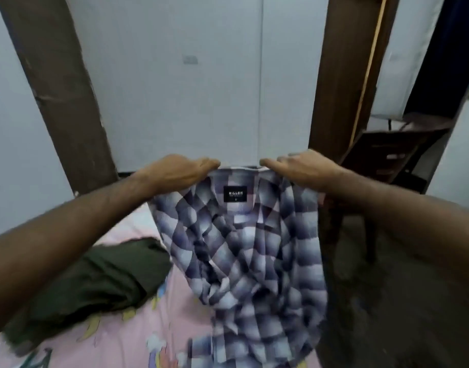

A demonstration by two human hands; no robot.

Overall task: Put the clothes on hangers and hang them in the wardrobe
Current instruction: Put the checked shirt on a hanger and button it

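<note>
A blue, purple and white checked shirt hangs in front of me, its inside facing me with a black label below the collar. My left hand grips the collar at its left end. At the collar's right end my right hand grips it too. The shirt's lower part drapes down over the bed. A dark olive garment lies crumpled on the bed at the left. No hanger is in view. The wardrobe stands open at the right, with a dark wooden shelf inside.
The bed has a pink printed sheet. Two brown wooden posts rise in front of a pale wall. Dark floor lies at the right, beside the bed.
</note>
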